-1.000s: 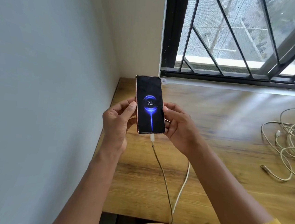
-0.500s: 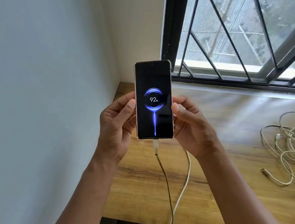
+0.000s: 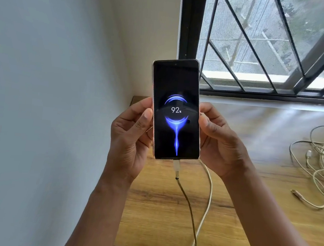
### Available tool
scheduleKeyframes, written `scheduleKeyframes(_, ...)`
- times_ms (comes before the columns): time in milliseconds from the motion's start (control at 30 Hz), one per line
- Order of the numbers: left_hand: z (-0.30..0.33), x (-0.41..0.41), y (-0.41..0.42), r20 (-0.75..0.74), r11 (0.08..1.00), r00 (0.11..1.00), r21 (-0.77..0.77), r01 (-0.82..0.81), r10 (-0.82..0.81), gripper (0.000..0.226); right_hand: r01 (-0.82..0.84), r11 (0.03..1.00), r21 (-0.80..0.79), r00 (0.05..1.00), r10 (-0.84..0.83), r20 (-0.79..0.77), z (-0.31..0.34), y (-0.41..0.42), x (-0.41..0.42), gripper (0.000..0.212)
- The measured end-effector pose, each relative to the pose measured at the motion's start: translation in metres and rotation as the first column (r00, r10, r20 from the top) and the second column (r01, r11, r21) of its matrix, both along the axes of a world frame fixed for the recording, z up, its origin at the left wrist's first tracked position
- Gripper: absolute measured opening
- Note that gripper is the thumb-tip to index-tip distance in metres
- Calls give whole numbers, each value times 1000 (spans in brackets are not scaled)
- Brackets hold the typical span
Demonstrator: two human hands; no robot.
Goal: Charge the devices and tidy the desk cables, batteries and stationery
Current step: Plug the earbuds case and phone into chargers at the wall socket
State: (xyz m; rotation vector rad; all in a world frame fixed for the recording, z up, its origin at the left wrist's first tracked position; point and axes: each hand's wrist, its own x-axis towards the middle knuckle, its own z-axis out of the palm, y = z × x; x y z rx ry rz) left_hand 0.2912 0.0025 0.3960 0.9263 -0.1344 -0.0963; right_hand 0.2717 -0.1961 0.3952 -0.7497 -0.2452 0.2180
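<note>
A phone (image 3: 176, 108) with a black screen shows a blue charging animation and 92%. I hold it upright above the wooden desk (image 3: 256, 219), near the desk's left corner. My left hand (image 3: 130, 139) grips its left edge and my right hand (image 3: 218, 141) grips its right edge. A white charging cable (image 3: 205, 205) is plugged into the phone's bottom and runs down over the desk's front edge.
A tangle of white cables (image 3: 320, 162) lies on the desk at the right. A white wall (image 3: 42, 92) stands close on the left. A barred window (image 3: 272, 44) runs along the back of the desk.
Both hands have lifted the phone higher and closer to me, tilting it more upright. The cable stays plugged in and the screen still reads 92%.
</note>
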Motion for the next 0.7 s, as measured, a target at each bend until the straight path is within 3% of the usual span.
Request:
scheduleKeyframes(200,2,0,0,2,1000,1000,-5,4,-4,53,16,1000,-5,1000,-16,-20,-1,1,1,44)
scheduleKeyframes(700,-3,4,2,-2,1000,1000,29,-5,5,38,27,1000,-2,999,-27,-40,-9,5,6,44)
